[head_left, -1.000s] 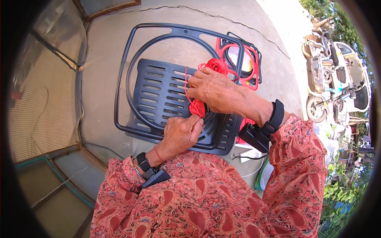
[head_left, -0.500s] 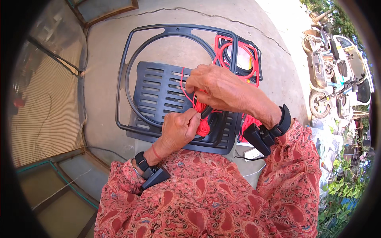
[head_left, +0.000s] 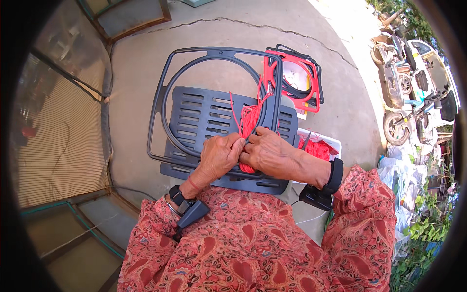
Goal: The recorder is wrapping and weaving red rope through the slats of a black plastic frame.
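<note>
A dark grey plastic frame (head_left: pixel 168 82) with a round opening lies over a slotted dark grey panel (head_left: pixel 204 114). A bundle of red cord (head_left: pixel 249 119) runs up from between my hands along the frame's inner ring. My left hand (head_left: pixel 220 155) and my right hand (head_left: pixel 266 154) sit side by side at the ring's near edge, both pinching the red cord where it wraps the ring. Each wrist wears a black band with a small black device.
A red frame (head_left: pixel 311 80) stacked on black frames lies beyond on the concrete ground. A white tub (head_left: pixel 333 143) with more red cord stands to the right. Parked scooters (head_left: pixel 413 92) stand far right; mesh-covered panels (head_left: pixel 68 126) lie to the left.
My right hand came down from the upper right of the panel to the ring's near edge, beside my left hand. The red cord now stretches up from both hands.
</note>
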Motion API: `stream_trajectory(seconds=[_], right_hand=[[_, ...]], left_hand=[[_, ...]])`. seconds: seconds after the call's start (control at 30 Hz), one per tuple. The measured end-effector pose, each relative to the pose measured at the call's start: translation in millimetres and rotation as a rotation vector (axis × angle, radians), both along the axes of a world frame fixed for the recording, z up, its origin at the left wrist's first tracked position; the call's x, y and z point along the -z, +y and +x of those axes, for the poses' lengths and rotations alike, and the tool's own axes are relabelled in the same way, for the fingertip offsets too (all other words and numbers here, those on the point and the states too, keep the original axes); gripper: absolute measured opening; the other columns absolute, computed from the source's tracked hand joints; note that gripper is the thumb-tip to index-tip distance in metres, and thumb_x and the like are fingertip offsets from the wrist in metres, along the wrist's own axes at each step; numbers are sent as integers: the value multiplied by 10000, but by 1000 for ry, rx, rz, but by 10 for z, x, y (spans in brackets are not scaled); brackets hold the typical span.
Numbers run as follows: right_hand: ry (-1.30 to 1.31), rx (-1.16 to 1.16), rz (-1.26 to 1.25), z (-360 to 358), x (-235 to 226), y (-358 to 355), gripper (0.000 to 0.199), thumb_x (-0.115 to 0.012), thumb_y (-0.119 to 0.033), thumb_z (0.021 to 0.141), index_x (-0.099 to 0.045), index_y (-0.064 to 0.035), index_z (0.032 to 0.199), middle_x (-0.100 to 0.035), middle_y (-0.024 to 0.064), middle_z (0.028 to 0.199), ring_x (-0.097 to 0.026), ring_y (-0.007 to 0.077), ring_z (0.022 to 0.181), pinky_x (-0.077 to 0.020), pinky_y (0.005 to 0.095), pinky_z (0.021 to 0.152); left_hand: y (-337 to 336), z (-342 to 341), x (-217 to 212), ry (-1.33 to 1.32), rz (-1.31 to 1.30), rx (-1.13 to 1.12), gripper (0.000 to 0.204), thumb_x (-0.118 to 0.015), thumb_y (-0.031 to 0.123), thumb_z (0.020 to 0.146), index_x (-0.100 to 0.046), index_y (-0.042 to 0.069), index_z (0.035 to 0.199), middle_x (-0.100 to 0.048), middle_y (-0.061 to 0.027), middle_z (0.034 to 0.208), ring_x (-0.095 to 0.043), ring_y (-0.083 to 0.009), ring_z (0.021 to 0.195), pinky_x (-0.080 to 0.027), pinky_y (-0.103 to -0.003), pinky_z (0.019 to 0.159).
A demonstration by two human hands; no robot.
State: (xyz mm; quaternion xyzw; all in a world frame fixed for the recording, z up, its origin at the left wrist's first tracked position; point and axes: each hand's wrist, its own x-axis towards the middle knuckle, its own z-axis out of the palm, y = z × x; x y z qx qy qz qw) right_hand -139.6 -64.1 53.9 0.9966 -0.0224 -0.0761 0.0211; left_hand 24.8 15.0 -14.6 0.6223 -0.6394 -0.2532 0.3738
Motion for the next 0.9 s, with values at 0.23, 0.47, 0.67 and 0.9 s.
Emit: stream_trajectory(seconds=[0.23,0.47,0.67,0.9], right_hand=[[-385,473,966,-163,-367,-119,280,-727,-103,756,-690,-71,1032,-660,64,907,-644,211,864,-496,327,829],[-737,874,1577,-233,-199,215,360,-616,-234,971,-518,-19,1242,-637,58,926,-630,169,802,-503,282,783],[-1373,919,2419,-1358,-225,851,432,-498,-458,1007,-494,-40,1118,-445,2,640,-449,84,518,-412,249,454],[-639,2177,1369,-3068,247,1800,187,-697,-111,830,-556,-57,940,-513,1,668,-519,81,587,-431,226,509]], left_hand=[[30,19,61,22,-63,-24,247,-555,247,953,-623,70,794,-595,-187,634,-600,-420,621,-458,-500,558],[9,-21,-2,-36,-66,19,259,-542,250,961,-623,76,786,-590,-181,625,-597,-416,609,-446,-505,555],[32,19,-68,52,3,-10,295,-542,272,974,-610,78,762,-577,-156,597,-587,-403,585,-435,-488,537],[7,45,-60,85,48,23,283,-575,262,968,-609,47,788,-559,-173,625,-577,-407,606,-412,-450,531]])
